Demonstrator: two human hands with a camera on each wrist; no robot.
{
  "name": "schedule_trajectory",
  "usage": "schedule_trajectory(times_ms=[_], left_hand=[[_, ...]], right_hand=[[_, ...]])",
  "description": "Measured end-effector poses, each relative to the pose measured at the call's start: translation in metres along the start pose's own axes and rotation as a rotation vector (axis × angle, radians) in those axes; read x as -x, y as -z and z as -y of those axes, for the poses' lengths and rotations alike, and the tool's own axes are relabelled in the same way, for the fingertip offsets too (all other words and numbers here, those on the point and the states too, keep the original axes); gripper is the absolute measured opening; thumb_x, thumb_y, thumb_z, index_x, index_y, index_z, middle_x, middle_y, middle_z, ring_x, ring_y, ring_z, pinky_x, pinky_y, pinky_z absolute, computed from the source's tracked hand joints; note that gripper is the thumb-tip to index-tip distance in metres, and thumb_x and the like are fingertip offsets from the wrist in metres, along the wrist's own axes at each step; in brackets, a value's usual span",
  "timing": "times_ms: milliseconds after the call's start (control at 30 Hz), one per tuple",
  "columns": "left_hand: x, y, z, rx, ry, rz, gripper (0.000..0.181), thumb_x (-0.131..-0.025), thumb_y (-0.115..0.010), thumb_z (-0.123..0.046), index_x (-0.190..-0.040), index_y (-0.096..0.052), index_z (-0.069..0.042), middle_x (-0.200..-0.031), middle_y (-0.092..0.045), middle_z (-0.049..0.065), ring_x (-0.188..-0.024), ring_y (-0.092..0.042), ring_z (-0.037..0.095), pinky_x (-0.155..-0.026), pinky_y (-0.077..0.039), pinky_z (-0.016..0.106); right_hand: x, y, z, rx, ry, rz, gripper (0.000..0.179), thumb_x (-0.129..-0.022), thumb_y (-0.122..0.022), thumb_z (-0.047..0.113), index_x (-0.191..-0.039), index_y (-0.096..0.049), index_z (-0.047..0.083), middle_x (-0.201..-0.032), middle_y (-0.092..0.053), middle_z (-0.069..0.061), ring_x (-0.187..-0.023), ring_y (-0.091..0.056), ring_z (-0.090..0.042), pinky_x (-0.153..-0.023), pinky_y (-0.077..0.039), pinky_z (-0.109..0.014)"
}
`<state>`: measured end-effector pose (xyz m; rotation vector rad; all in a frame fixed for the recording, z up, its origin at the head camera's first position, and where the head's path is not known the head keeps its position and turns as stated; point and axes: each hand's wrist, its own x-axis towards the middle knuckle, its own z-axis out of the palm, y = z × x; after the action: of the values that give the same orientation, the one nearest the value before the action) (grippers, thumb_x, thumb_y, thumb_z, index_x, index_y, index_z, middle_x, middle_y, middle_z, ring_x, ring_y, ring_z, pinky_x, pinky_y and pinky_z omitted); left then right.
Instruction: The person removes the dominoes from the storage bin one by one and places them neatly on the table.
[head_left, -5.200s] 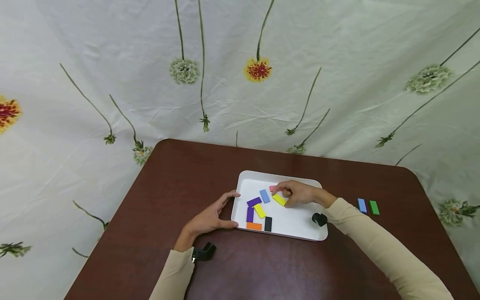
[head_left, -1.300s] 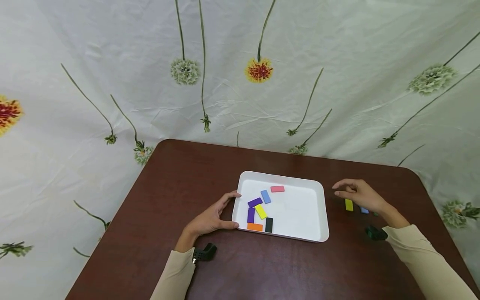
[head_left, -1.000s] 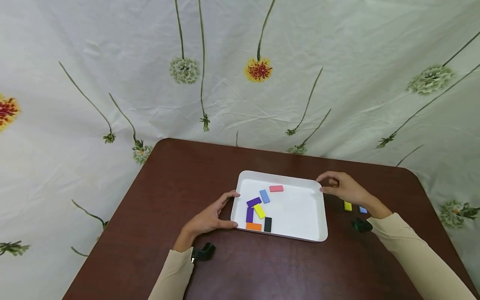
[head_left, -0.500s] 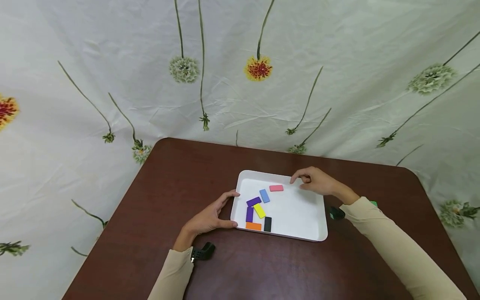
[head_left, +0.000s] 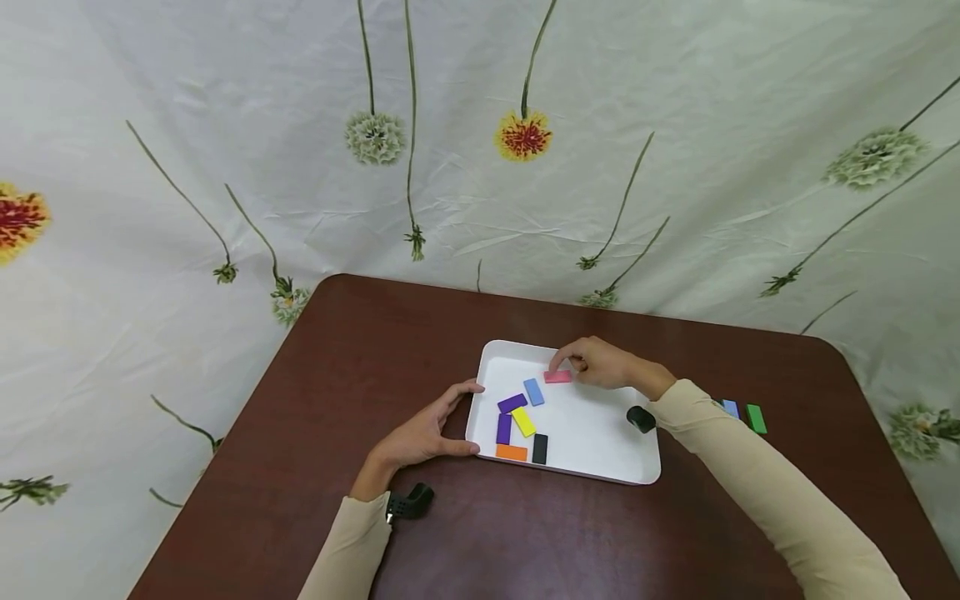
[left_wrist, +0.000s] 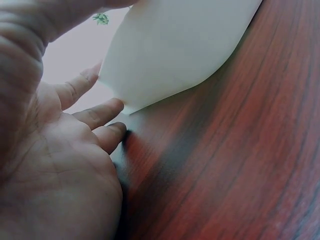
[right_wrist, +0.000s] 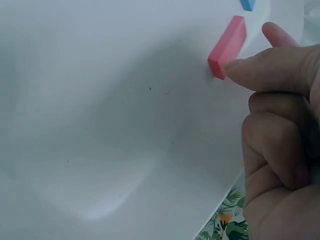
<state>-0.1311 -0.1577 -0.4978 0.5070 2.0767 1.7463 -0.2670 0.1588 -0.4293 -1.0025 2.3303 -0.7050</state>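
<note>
A shallow white tray [head_left: 592,471] lies on the table. My left hand [head_left: 422,427] rests on its left end, thumb and fingers spread, fingertips touching the outer wall [left_wrist: 170,55] in the left wrist view. My right hand [head_left: 603,364] reaches into the tray's back part, index finger and thumb either side of a pink block [head_left: 557,377]. In the right wrist view the thumb tip is right at the pink block's [right_wrist: 229,47] near end, the index fingertip stands apart from it, and the other fingers are curled.
Inside the tray lie a light blue block [head_left: 533,392], two purple blocks [head_left: 512,403], a yellow block [head_left: 523,422], an orange block [head_left: 512,452] and a black block [head_left: 540,449]. Right of it on the table [head_left: 600,542] are a blue block [head_left: 731,407] and a green block [head_left: 756,418].
A second yellow block went from the tray to the table on the right, where the sleeve now hides it. My right hand came back left over the tray to the pink block. Left hand unmoved.
</note>
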Motion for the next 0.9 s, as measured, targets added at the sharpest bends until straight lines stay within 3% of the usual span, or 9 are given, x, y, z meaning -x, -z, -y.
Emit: schedule_trajectory(times_ms=[333,600,900], left_hand=[[0.0,0.0,-0.001,0.005,0.009,-0.003,0.087,-0.08,-0.085,-0.01,-0.15,-0.035,-0.017,-0.163,-0.023,0.007,-0.152,-0.016,0.022,-0.121,-0.013,0.052],[-0.001,0.001,0.0,0.006,0.015,-0.005,0.087,-0.08,-0.086,-0.012,-0.15,-0.035,-0.019,-0.164,-0.022,0.007,-0.152,-0.014,0.022,-0.122,-0.011,0.052],[-0.001,0.001,0.0,-0.007,0.017,-0.004,0.086,-0.08,-0.085,-0.012,-0.149,-0.035,-0.019,-0.163,-0.024,0.006,-0.152,-0.015,0.021,-0.122,-0.012,0.05]], right_hand=[[-0.011,-0.008,0.001,0.065,0.008,0.016,0.045,-0.088,-0.05,-0.018,-0.107,-0.075,0.013,-0.066,-0.028,0.006,-0.065,-0.032,-0.011,-0.065,-0.034,-0.025],[-0.012,-0.01,-0.002,0.045,-0.081,0.015,0.042,-0.087,-0.062,-0.014,-0.115,-0.07,0.016,-0.065,-0.034,0.004,-0.063,-0.037,-0.013,-0.065,-0.037,-0.027],[-0.013,-0.013,-0.001,0.006,-0.157,0.068,0.039,-0.087,-0.072,-0.001,-0.121,-0.066,0.016,-0.066,-0.036,0.003,-0.064,-0.039,-0.014,-0.06,-0.034,-0.026]])
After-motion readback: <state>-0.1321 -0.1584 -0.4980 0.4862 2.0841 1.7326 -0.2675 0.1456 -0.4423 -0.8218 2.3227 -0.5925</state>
